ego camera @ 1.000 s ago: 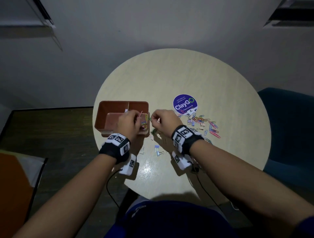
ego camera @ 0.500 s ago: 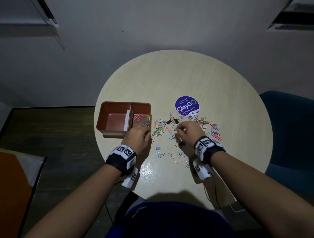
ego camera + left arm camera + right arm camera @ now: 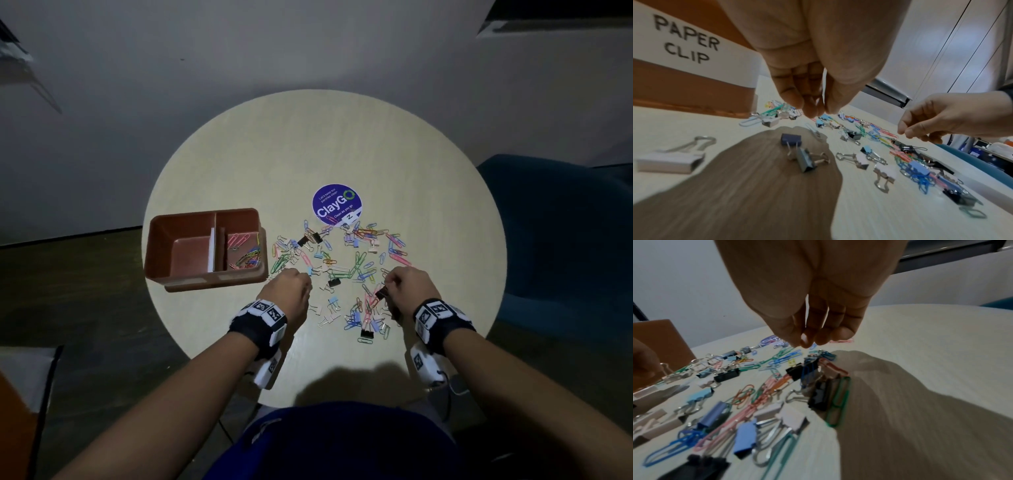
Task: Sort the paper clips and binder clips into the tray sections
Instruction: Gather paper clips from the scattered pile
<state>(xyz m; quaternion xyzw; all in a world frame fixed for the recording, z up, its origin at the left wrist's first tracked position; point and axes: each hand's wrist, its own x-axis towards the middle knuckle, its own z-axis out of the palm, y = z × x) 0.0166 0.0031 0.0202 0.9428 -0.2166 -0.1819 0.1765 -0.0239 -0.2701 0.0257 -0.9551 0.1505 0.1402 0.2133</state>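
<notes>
We see left hand (image 3: 286, 291) fingertips bunched, grip contents unclear. Right hand (image 3: 407, 287) fingers curled, pinch unclear too. Mixed clips (image 3: 342, 260) scattered between and beyond both hands. Tray (image 3: 205, 219) just beyond left hand, paper clips (image 3: 245, 251) in right section.

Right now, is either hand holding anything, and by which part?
Left hand: fingertips at a binder clip, on its wire handle, but whether they grip it cannot be told. Right hand: fingertips meet above the clips, nothing visibly held.

Round pale table (image 3: 308, 144) — grey wall (image 3: 239, 44), blue chair (image 3: 555, 219).
</notes>
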